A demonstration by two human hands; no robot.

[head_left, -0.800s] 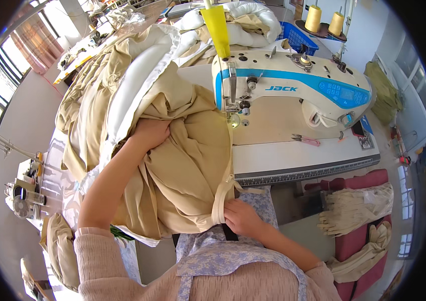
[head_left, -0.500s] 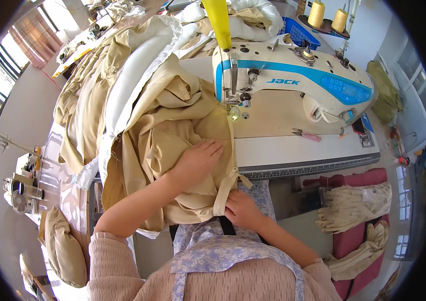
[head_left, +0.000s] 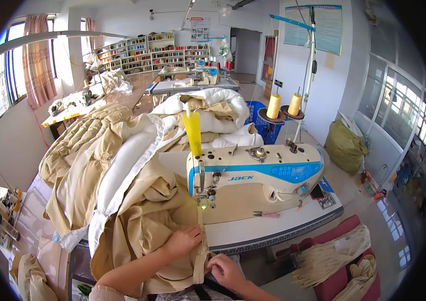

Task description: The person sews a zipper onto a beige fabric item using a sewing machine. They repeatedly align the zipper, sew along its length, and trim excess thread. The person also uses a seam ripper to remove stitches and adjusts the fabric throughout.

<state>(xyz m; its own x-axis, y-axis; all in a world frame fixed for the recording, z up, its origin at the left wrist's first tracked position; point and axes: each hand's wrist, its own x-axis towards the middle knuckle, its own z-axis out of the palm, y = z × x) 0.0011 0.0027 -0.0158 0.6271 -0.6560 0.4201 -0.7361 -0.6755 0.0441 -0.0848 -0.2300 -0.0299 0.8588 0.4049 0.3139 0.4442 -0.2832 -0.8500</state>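
1. One white-and-blue machine stood closest.
2. Two hands were in front of the machine, toward its needle end: one left hand and one right hand.
3. Two thread cones stood behind the machine.
4. One yellow tube rose at the machine's left end.
5. One pair of snips lay just before the machine.
6. One green bag sat right of the machine.
7. Two curtains hung far left of the machine.
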